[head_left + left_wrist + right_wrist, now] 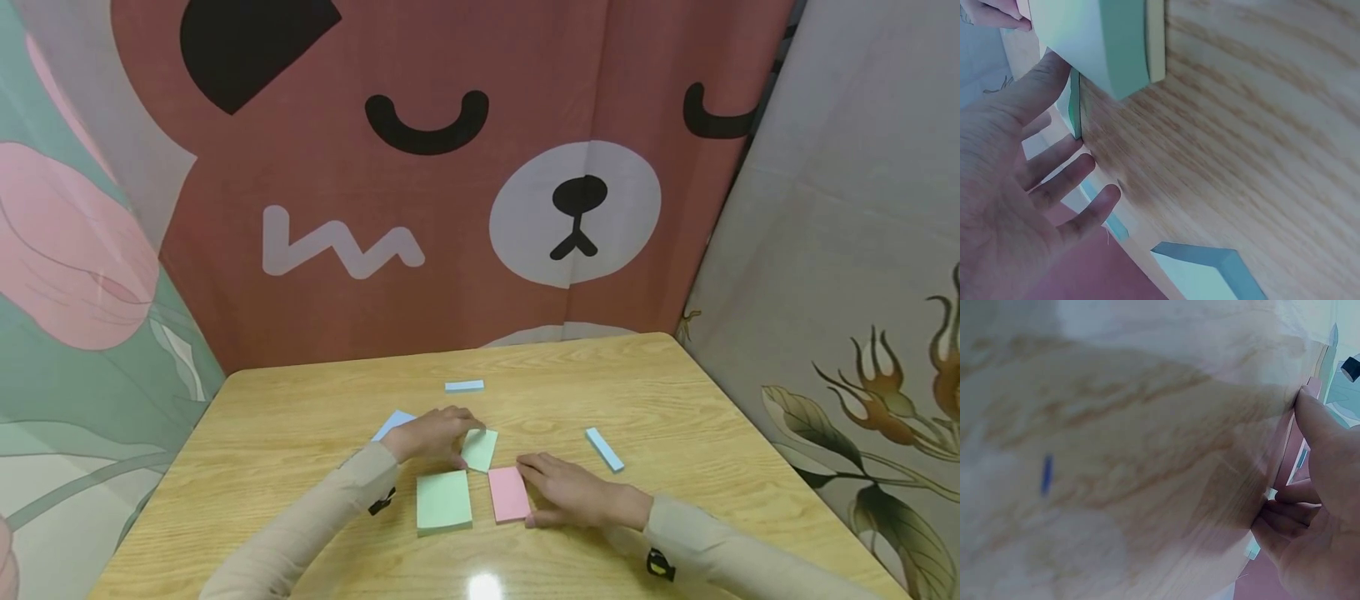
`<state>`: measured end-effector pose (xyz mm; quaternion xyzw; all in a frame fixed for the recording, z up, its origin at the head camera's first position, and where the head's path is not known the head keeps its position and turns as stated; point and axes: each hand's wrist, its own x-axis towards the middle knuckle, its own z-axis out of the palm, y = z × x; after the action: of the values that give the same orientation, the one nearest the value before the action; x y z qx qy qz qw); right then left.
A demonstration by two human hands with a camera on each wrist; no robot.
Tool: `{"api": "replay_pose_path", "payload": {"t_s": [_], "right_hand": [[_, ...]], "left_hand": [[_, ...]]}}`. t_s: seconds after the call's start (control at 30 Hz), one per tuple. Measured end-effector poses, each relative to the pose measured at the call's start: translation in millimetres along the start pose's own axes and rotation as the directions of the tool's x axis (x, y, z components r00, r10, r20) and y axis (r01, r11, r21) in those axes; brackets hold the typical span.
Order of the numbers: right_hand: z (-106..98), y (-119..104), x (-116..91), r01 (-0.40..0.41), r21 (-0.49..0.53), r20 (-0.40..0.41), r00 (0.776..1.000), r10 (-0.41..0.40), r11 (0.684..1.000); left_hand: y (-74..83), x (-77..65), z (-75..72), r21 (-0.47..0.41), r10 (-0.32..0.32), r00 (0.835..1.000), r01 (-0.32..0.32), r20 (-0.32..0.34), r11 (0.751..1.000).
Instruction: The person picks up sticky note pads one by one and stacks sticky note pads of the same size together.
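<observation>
Left of centre on the table, my left hand (pixel 435 435) holds a small pale green sticky note pad (pixel 478 451), its thumb at the near left side and fingers at the far edge. In the left wrist view that pad (pixel 1074 112) shows as a thin slab between thumb and fingers. My right hand (pixel 570 492) grips a pink sticky note pad (pixel 509 495) by its right side, thumb at the near corner and fingertips at the far one. Just below the left hand lies a larger square green sticky note pad (pixel 444 503), with a cream layer underneath in the left wrist view.
A blue pad (pixel 392 423) lies partly hidden behind the left hand. One narrow light blue block (pixel 464 387) is near the table's back, another (pixel 604 450) beyond the right hand. Behind the wooden table (pixel 300 417) hangs a bear-patterned curtain (pixel 450 308).
</observation>
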<state>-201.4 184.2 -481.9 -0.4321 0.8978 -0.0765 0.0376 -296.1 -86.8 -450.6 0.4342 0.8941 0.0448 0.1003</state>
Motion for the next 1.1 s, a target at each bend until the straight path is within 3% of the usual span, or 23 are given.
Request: {"api": "replay_pose_path", "payload": {"t_s": [0.47,0.73,1.1], "right_hand": [[-1.1,-0.9,-1.5,0.010,-0.014,-0.016,1.000,-0.011,1.000],[-1.3,-1.2,-1.4,-0.001,-0.025,-0.024,1.000,0.001,1.000],[1.7,0.6,-1.0,-0.001,-0.041,-0.020,1.000,0.000,0.999]], "left_hand": [[1.4,2.4,-0.2,-0.096,0.006,1.000,-0.003,0.027,0.995],[-0.7,3.7,-2.1,-0.160,-0.045,0.998,0.050,0.035,0.986],[-1.7,4.2,0.2,-0.151,-0.074,0.996,0.081,0.052,0.985]]}}
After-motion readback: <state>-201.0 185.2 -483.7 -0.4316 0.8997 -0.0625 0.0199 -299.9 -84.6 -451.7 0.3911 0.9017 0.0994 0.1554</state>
